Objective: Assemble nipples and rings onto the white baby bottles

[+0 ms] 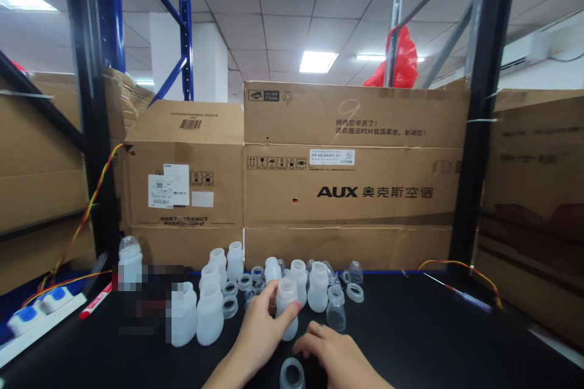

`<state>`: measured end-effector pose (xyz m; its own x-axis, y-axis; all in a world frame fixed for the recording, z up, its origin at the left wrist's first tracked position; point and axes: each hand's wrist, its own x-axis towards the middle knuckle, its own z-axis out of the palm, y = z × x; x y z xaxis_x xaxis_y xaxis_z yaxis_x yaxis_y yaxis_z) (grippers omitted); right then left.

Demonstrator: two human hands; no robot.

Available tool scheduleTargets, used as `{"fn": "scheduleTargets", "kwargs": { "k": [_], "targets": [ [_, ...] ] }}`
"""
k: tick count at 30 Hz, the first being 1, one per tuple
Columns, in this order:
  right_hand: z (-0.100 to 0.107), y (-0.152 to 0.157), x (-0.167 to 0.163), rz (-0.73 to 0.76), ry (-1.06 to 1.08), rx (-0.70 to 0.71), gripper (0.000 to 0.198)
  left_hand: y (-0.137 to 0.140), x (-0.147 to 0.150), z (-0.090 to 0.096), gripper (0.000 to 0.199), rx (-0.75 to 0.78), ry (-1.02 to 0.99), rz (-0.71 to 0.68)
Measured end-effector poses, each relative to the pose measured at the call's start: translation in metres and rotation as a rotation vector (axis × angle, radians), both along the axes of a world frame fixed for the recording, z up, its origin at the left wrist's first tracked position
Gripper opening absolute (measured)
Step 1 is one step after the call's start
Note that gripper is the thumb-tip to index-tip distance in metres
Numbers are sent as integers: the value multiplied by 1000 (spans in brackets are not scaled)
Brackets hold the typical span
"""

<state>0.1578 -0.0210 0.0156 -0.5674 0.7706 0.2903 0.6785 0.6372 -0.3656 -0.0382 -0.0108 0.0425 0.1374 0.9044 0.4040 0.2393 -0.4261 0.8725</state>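
My left hand (pixel 259 327) is wrapped round the side of a whitish translucent baby bottle (pixel 287 289), which stands upright with its open mouth facing up. Just right of that bottle, my right hand (pixel 340 352) is low over the black surface, its fingers loosely bent and nothing visible in them. A ring shows on one finger. Close to its fingertips, at the near edge of the view, is a translucent collar-like piece (pixel 292 372) with a round opening. More uncapped bottles stand to the left (pixel 210 314) and behind (pixel 318 289) the held one.
Clear caps (pixel 336 317) and screw rings (pixel 354 292) lie among the bottles. A capped bottle (pixel 130 261) stands at the back left, near a red marker (pixel 95 301) and a white power strip (pixel 41 322). Cardboard (pixel 356 206) walls the back; dark posts (pixel 474 134) flank it.
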Motion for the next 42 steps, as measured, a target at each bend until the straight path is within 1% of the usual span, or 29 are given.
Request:
{"fn": "scheduleTargets", "kwargs": {
  "k": [2,5,8,13,16,20,22,24,25,26,28,29,31,34,36,39,42],
  "targets": [
    [-10,3,-3,11,-7,1,49,0,0,-1,20,3,6,1],
    [-14,3,-5,38,9,0,46,0,0,-1,19,6,6,-5],
    [-13,2,-4,94,66,17,34,0,-1,0,20,21,37,9],
    [-17,3,-6,214,84,23,17,-2,-1,2,22,23,91,92],
    [-27,5,-13,280,55,59,19,-3,1,0,23,17,124,99],
    [-41,7,-29,284,-3,168,28,-3,4,-5,20,20,155,73],
    [-35,2,-33,293,32,194,33,-4,4,-6,20,6,170,75],
    [-16,-6,-29,306,118,168,35,-5,5,-5,21,-8,185,78],
    [-2,-11,-23,292,165,126,33,-5,6,-5,22,-11,185,75],
    [12,-15,-16,269,210,118,31,-6,6,-5,23,-12,180,65],
    [39,-18,4,92,295,165,20,-8,6,-4,24,-13,162,32],
    [48,-17,15,10,341,199,19,-8,6,-3,24,-15,154,19],
    [59,-8,37,-129,363,246,21,-9,7,-2,24,-20,148,9],
    [57,9,64,-277,285,226,18,-10,7,0,23,-27,158,22],
    [51,18,74,-330,229,170,23,-10,7,1,22,-37,168,21],
    [41,25,79,-354,212,44,32,-9,7,0,22,-45,178,16],
    [33,28,77,-359,246,-43,33,-8,7,-3,23,-36,186,31]
  ]
}}
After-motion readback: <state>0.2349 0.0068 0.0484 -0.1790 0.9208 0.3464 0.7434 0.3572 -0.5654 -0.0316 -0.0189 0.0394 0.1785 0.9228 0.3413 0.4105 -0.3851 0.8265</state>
